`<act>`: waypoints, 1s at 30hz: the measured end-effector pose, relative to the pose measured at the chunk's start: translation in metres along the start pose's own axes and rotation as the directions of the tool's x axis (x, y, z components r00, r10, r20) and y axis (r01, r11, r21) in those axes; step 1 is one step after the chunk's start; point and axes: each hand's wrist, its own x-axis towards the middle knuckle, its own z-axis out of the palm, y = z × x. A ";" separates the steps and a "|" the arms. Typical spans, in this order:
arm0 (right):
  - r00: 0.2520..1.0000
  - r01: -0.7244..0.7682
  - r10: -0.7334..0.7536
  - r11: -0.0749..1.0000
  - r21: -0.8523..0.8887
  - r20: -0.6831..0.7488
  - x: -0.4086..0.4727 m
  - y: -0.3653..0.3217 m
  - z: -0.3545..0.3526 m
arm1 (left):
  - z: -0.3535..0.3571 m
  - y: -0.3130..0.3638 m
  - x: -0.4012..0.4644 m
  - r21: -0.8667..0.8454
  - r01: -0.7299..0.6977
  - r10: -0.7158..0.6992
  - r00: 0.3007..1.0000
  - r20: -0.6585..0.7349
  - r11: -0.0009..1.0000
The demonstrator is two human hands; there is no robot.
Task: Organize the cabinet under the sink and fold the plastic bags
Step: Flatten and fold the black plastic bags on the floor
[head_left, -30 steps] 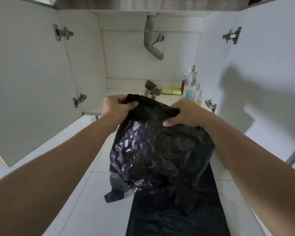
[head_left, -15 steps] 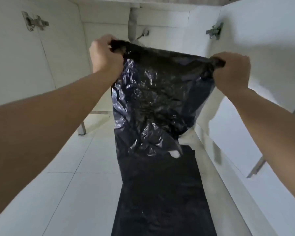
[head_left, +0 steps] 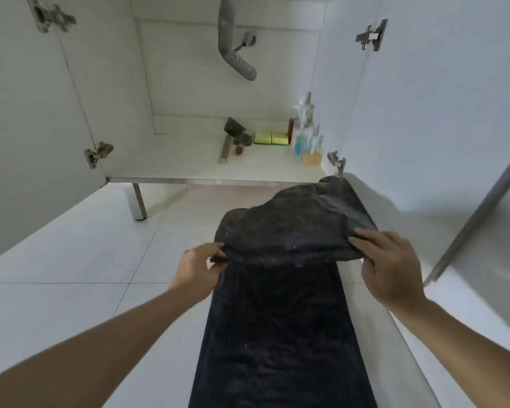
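A black plastic bag (head_left: 295,228) billows above the white tiled floor, blurred by motion, in front of the open sink cabinet (head_left: 218,179). My left hand (head_left: 199,267) pinches its near left corner. My right hand (head_left: 387,260) grips its near right corner, fingers curled over the edge. Under it a second black bag (head_left: 280,334) lies flat on the floor and stretches toward me.
On the cabinet floor stand a scraper and brush (head_left: 233,136), two yellow sponges (head_left: 271,138) and several clear bottles (head_left: 306,142) at the right. A grey drain hose (head_left: 233,51) hangs above. Both doors (head_left: 27,119) stand open. A cabinet leg (head_left: 137,203) is at left.
The bag was held up high and stretched between both hands; now both hands have swung it down and forward, low over the flat bag, with its far end billowing toward the cabinet.
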 end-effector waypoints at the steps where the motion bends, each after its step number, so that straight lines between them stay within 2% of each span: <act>1: 0.998 0.001 0.000 1.000 -0.020 0.066 -0.024 -0.001 0.005 | 0.011 -0.011 -0.010 0.042 0.030 -0.032 0.998 0.053 0.999; 3: 0.979 0.006 0.010 0.997 -0.080 0.204 -0.065 -0.002 0.013 | 0.031 -0.027 -0.029 0.126 0.073 -0.095 0.980 0.177 0.989; 5: 0.942 0.018 0.034 0.989 -0.148 0.335 -0.096 0.001 0.019 | 0.047 -0.041 -0.042 0.234 0.034 -0.100 0.957 0.274 0.972; 9: 0.860 0.063 0.030 0.984 -0.165 0.509 -0.134 -0.007 0.028 | 0.065 -0.062 -0.060 0.364 -0.011 -0.126 0.928 0.350 0.932; 12: 0.831 0.116 -0.015 0.983 -0.146 0.556 -0.150 -0.023 0.031 | 0.066 -0.070 -0.074 0.457 -0.033 -0.148 0.924 0.354 0.889; 16: 0.804 0.107 -0.021 0.988 -0.110 0.594 -0.165 -0.033 0.035 | 0.065 -0.082 -0.092 0.503 -0.070 -0.152 0.909 0.387 0.861; 24: 0.741 0.109 -0.083 0.994 0.003 0.667 -0.181 -0.042 0.035 | 0.057 -0.100 -0.111 0.436 -0.170 -0.073 0.870 0.488 0.884; 30: 0.657 0.091 -0.170 0.985 0.146 0.735 -0.187 -0.038 0.020 | 0.052 -0.105 -0.115 0.407 -0.185 -0.111 0.791 0.601 0.894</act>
